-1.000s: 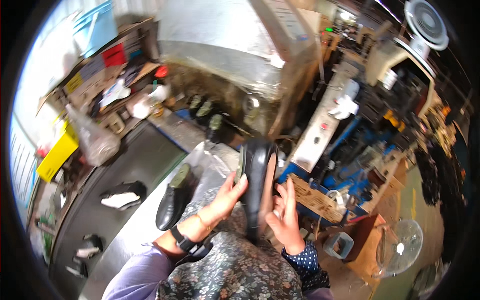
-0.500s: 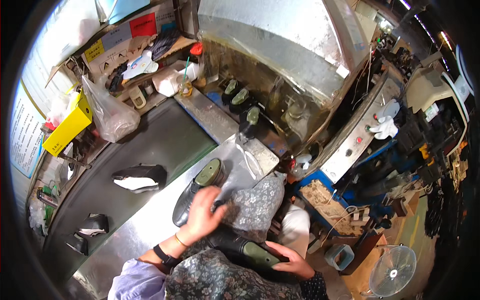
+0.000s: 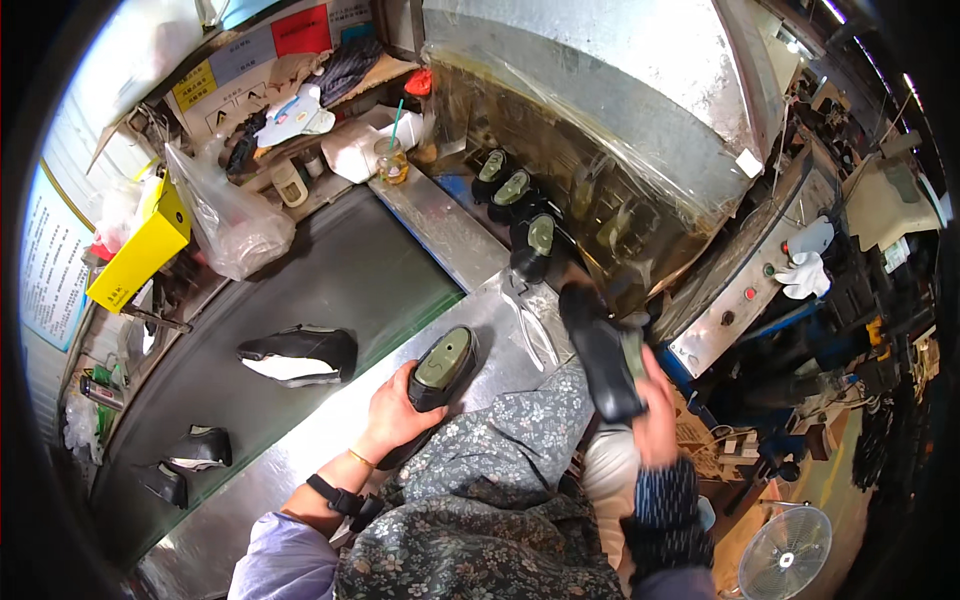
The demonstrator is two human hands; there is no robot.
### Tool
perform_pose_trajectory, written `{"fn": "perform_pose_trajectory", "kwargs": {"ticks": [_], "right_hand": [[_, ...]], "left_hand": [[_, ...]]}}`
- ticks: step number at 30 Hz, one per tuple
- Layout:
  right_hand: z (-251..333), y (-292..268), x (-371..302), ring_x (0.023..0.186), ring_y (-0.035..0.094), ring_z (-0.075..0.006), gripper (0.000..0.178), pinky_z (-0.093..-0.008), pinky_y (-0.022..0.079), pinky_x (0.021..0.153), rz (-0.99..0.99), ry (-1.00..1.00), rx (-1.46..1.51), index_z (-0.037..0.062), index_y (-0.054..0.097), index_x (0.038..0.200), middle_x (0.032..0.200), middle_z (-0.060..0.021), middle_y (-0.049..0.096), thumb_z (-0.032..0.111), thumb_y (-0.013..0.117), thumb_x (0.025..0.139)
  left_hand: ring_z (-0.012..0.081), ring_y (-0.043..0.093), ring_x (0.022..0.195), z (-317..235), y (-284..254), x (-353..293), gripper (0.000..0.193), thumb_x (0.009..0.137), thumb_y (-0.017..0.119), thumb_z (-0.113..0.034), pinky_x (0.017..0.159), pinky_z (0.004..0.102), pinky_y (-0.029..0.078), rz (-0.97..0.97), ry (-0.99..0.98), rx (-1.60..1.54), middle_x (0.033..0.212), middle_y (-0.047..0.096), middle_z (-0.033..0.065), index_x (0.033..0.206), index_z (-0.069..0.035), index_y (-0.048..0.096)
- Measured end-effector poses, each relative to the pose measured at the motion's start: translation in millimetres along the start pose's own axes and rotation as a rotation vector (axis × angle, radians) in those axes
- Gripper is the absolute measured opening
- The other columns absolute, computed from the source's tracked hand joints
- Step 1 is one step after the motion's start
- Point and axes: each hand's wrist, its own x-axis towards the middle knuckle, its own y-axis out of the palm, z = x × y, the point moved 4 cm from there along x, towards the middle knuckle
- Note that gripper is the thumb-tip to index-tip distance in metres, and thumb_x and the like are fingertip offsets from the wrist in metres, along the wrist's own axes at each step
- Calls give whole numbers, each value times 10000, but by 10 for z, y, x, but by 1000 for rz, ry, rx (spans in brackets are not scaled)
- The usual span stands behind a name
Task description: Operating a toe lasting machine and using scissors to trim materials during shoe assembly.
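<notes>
My left hand (image 3: 398, 412) is closed round a black shoe on a green last (image 3: 449, 362), which lies on the metal bench top at the left of my lap. The thumb and fingers press on its side near the green last. My right hand (image 3: 657, 415) grips a second black shoe (image 3: 598, 350), also with a green last showing on its right side. That shoe is held up in the air past my knees, smeared by motion. A floral apron (image 3: 500, 460) covers my lap.
Several black shoes on green lasts (image 3: 541, 236) stand in a row by the metal hood (image 3: 580, 60). Pliers-like metal handles (image 3: 533, 325) lie on the bench corner. Black-and-white shoe uppers (image 3: 300, 355) rest on the dark belt (image 3: 220, 400). A fan (image 3: 786, 555) stands at lower right.
My right hand has lifted its shoe from my lap, moving forward and to the right. My left hand, which was over the other shoe, has closed on it. The view has shifted slightly.
</notes>
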Motion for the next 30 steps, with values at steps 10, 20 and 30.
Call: {"fn": "perform_pose_trajectory", "kwargs": {"ticks": [10, 20, 30], "right_hand": [[-587, 1152, -148, 1287, 456, -173, 908, -314, 386, 1054, 291, 237, -246, 43, 159, 1563, 1488, -144, 397, 153, 732, 867], [1547, -474, -1484, 1186, 554, -220, 946, -316, 520, 897, -306, -281, -320, 55, 283, 1541, 1432, -127, 470, 31, 696, 691], [3419, -2583, -1603, 1149, 593, -406, 947, -418, 468, 999, -1190, -139, -1573, 275, 500, 1439, 1386, -220, 490, 276, 823, 549]], "left_hand": [[206, 632, 977, -640, 239, -183, 455, 892, 701, -214, 823, 361, 536, 239, -515, -1544, 1109, 640, 79, 1272, -63, 501], [173, 524, 1275, -1844, 446, -734, 719, 869, 730, -41, 1079, 324, 399, 927, 592, -629, 1347, 592, 119, 1487, -18, 363], [119, 647, 962, -686, 712, -914, 388, 918, 672, -35, 858, 255, 530, 583, 22, -703, 1075, 705, 80, 1284, 33, 562]]}}
